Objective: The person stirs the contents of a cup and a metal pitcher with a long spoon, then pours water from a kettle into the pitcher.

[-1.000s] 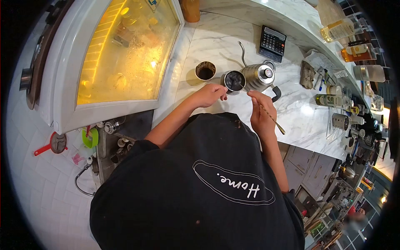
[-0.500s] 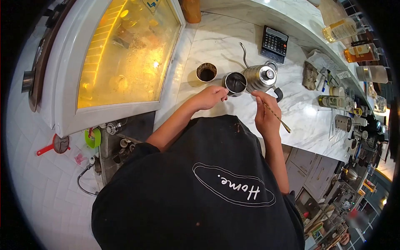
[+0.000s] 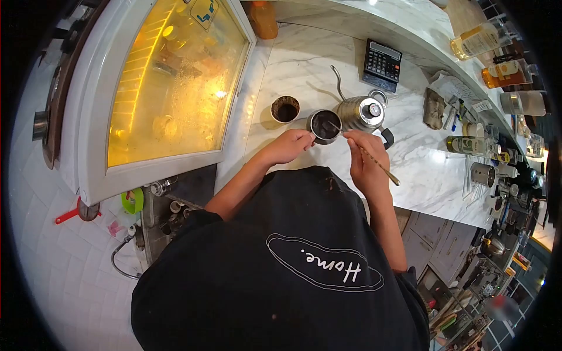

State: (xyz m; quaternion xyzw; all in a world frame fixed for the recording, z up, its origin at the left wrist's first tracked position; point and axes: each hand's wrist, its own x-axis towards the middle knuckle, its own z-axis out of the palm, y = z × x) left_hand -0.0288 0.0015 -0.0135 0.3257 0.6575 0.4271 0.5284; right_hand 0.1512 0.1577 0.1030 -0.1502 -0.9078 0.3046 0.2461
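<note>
My left hand (image 3: 291,146) is closed at the near left side of a small metal cup (image 3: 328,142), thumb and fingers gripping its edge. Dark liquid (image 3: 321,124) with a few lighter patches fills part of the cup. A golden bar spoon (image 3: 381,169) with a twisted handle is pinched in my right hand (image 3: 370,157); its lower end dips into the liquid. Close behind the right hand stands a steel gooseneck kettle (image 3: 355,113), lid on. To the left of the metal cup, a second cup (image 3: 275,115) has dark contents and stains inside its rim.
A lit glass-door fridge (image 3: 175,99) borders the marble counter (image 3: 316,52) on the left. Toward the back lies a calculator (image 3: 382,63). A folded brown cloth (image 3: 434,109), bottles and bar tools line the right side. An orange bottle (image 3: 263,20) stands at the back left.
The spoon has shifted within the metal cup, and my right hand has moved slightly left and down. The liquid's surface shows more lighter patches. The whole view has shifted a little.
</note>
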